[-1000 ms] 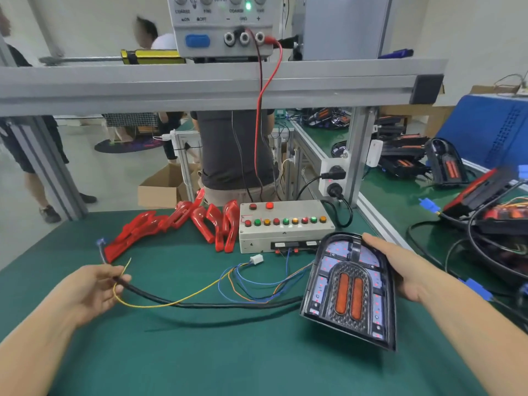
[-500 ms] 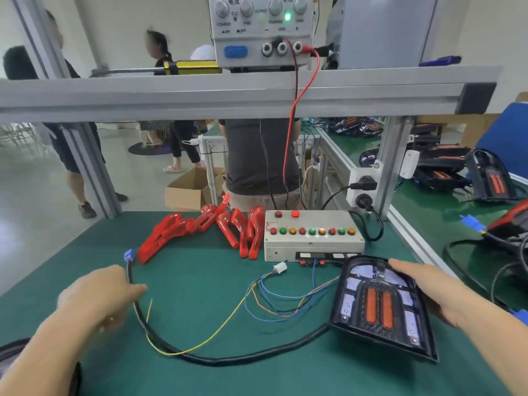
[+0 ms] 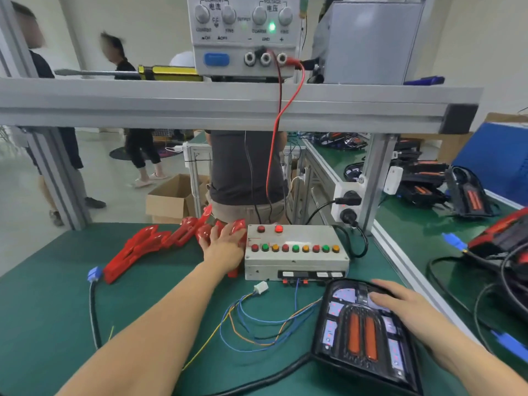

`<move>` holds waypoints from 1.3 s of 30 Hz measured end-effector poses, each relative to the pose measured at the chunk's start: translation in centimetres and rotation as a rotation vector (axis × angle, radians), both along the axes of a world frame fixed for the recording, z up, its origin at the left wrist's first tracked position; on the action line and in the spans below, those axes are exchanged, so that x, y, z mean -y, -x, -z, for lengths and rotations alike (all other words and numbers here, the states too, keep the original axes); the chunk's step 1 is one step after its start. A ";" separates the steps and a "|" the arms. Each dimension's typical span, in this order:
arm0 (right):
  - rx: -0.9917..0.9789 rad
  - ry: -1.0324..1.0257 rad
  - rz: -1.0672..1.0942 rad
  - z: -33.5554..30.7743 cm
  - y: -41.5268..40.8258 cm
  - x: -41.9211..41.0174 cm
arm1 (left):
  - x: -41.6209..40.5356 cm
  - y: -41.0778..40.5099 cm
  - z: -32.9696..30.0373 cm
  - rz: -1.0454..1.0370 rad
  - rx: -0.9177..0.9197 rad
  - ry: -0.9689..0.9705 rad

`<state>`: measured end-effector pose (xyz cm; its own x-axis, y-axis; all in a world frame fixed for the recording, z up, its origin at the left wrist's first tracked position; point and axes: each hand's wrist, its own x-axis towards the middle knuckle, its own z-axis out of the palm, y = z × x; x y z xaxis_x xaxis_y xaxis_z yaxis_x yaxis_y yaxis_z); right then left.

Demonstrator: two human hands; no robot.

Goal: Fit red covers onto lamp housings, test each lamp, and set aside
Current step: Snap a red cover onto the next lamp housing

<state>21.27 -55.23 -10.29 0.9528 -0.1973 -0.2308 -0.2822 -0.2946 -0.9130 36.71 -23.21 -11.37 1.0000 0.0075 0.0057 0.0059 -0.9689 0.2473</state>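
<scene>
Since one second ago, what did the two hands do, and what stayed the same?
The left hand let go of the black cable and reached forward to the red covers beside the test box, fingers now on the nearest one. The right hand stayed on the lamp housing, which remains uncovered on the green mat.

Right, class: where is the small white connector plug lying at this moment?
In the head view the white connector plug lies on the green mat, just in front of the grey test box, left of the lamp housing.
</scene>
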 end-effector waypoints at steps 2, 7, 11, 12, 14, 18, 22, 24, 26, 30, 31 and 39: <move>0.013 0.006 -0.004 0.2 -0.2 0.3 | 0.1 -0.4 0.6 -0.009 -0.013 -0.011; 0.019 -0.003 0.012 0.4 -0.5 0.6 | 0.2 0.7 0.6 -0.003 0.027 -0.031; 0.001 -0.001 0.007 0.2 -0.7 0.6 | 0.3 3.2 0.8 -0.003 0.049 -0.051; -0.004 -0.005 0.002 0.2 -0.6 0.6 | 0.2 3.8 0.8 -0.008 0.050 -0.054; -0.015 -0.006 -0.004 0.0 -0.7 0.5 | 0.1 5.0 0.6 -0.029 0.039 -0.075; -0.020 0.006 -0.006 -0.3 -0.9 0.3 | 0.2 6.4 0.0 -0.083 0.125 -0.087; -0.016 0.053 -0.021 -0.8 -0.7 0.0 | 0.0 5.8 -1.0 -0.181 0.307 -0.004; -0.006 0.058 -0.017 -0.9 -0.5 0.1 | 0.1 5.4 -1.3 -0.213 0.251 0.036; 0.009 0.043 -0.007 -0.9 -0.2 0.3 | 0.2 4.9 -1.3 -0.235 0.216 0.034; -0.008 0.046 0.015 -0.1 -0.3 0.7 | 0.1 4.3 -1.7 -0.278 0.228 0.092; -0.020 0.061 0.026 0.1 -0.2 0.6 | 0.0 4.4 -1.9 -0.293 0.232 0.123; 0.018 0.241 -0.032 0.1 0.3 0.2 | -2.4 6.8 -6.2 -0.446 0.652 0.618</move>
